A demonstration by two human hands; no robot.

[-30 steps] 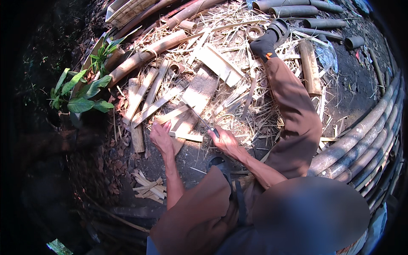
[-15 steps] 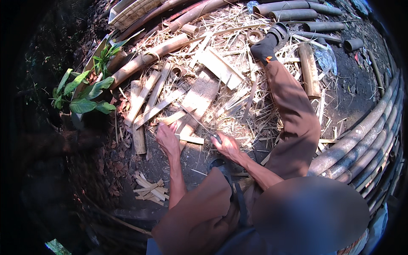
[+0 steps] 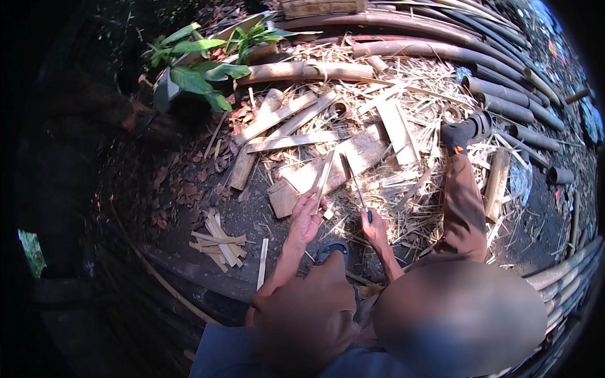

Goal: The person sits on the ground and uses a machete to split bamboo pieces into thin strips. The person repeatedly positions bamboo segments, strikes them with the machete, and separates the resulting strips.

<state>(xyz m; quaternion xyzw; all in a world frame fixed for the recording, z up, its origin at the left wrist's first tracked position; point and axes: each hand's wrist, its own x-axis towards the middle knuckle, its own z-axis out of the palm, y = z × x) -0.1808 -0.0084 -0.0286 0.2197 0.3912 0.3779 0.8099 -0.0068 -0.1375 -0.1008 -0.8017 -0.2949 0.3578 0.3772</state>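
Observation:
My left hand [image 3: 304, 222], palm partly turned up, is closed around the lower end of a narrow bamboo strip [image 3: 326, 171]. The strip points away from me over a thick wooden board [image 3: 367, 150] on the ground. In my right hand [image 3: 376, 230] is the dark handle of a long-bladed knife [image 3: 357, 186]. Its blade also points away, to the right of the strip and apart from it. A short pale offcut [image 3: 328, 214] shows beside my left fingers.
A small pile of split bamboo pieces [image 3: 220, 244] lies left of my forearm, near a single strip [image 3: 263, 261]. Beyond the board are split slats [image 3: 296, 142], shavings [image 3: 435, 107] and bamboo poles [image 3: 309, 71]. My outstretched leg [image 3: 463, 201] is at right; a leafy plant [image 3: 201, 75] grows far left.
The whole view has turned, shifting the scene. My left hand has turned its palm upward, and its strip now points away. The knife has swung from across the strip to beside it.

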